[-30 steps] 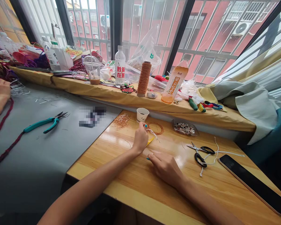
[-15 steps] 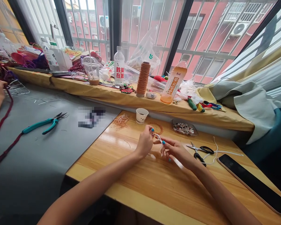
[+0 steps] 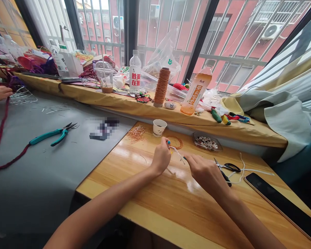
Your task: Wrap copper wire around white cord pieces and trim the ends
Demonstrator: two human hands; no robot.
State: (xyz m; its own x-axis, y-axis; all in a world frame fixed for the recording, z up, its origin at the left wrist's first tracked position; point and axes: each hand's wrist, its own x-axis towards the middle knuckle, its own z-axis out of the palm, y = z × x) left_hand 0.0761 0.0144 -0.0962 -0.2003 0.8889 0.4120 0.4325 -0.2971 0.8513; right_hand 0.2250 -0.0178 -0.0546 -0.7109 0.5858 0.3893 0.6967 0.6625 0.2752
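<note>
My left hand [image 3: 161, 157] is closed in a pinch above the wooden table, gripping a white cord [image 3: 178, 153] whose loose strands stick out to the right. A small yellowish bit shows by the fingertips. My right hand [image 3: 206, 171] is just right of the strand ends, thumb and fingers drawn together; whatever they hold is hidden under the hand. Scissors with black handles [image 3: 232, 167] lie beyond my right wrist, with another white cord [image 3: 241, 173] beside them. Behind my left hand are a coil of copper-coloured wire [image 3: 180, 141] and a paper cup [image 3: 159, 128].
A clear tray of small pieces [image 3: 219, 148], short wire bits [image 3: 136, 135] and a phone [image 3: 280, 204] lie on the table. Teal pliers [image 3: 45, 137] rest on the grey surface. Another person's hand [image 3: 0, 92] is at far left. Bottles [image 3: 197, 91] line the sill.
My right hand has moved off the white cord to the right and turned knuckles up. The strands now hang out from my left hand. The other person's hand has shifted slightly.
</note>
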